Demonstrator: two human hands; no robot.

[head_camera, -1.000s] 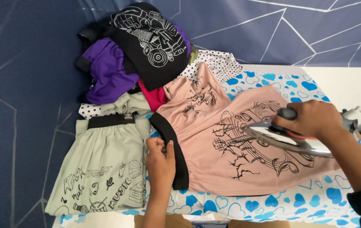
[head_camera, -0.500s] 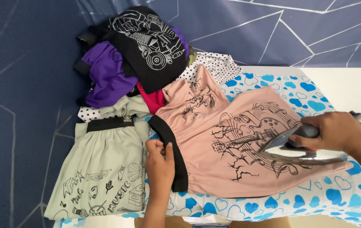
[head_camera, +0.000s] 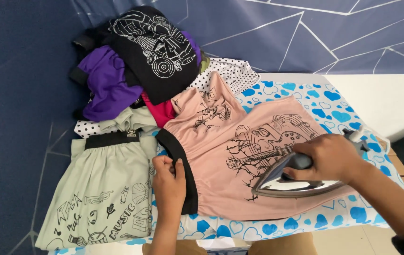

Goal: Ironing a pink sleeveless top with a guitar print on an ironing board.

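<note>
A pink garment with a black guitar print and a black waistband lies flat on the ironing board, which has a white cover with blue hearts. My left hand pinches the waistband at the garment's left edge. My right hand grips the dark handle of a steel-soled iron. The iron rests on the lower right part of the garment, its tip pointing left toward the print.
A folded pale green garment with black drawings lies to the left. Behind it is a heap of clothes: black printed, purple, magenta and white polka-dot. A dark blue wall stands behind.
My right hand has brought the iron down and leftward, from raised above the garment's right side onto its lower part. My left hand has stayed on the waistband.
</note>
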